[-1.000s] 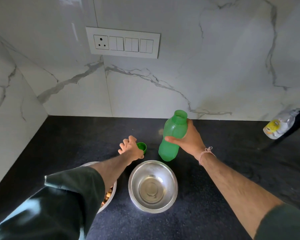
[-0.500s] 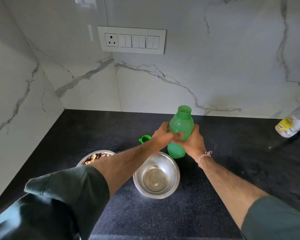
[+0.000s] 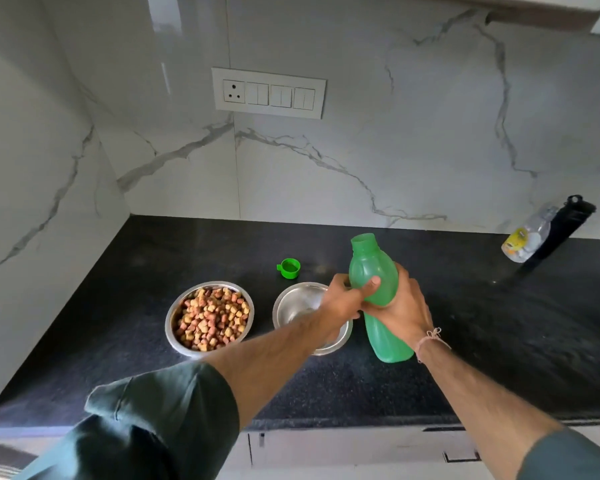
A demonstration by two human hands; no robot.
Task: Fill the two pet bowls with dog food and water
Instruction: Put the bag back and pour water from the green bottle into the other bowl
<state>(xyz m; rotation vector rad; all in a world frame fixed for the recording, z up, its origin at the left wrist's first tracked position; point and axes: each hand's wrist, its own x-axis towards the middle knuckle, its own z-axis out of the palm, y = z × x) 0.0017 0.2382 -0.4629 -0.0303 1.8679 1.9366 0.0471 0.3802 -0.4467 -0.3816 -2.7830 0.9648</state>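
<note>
Both hands hold an uncapped green plastic bottle [image 3: 373,268], tilted a little to the left, above the black counter [image 3: 499,323]. My right hand [image 3: 404,313] grips its middle from the right. My left hand [image 3: 343,299] grips it from the left, thumb across the front. Its green cap [image 3: 289,268] lies on the counter behind the bowls. A steel bowl [image 3: 293,306] without food stands under my left wrist, partly hidden. To its left a second steel bowl [image 3: 174,327] is full of brown and orange dog food [image 3: 211,318].
At the back right a clear bottle with a yellow label [image 3: 525,239] and a black bottle [image 3: 565,223] lean against the marble wall. A switch panel [image 3: 268,93] is on the wall. The counter's front edge [image 3: 361,422] runs above white cabinet fronts.
My left hand left the cap on the counter and came onto the bottle. The bottle has shifted right of the bare bowl, and the view has pulled back, showing the food bowl fully.
</note>
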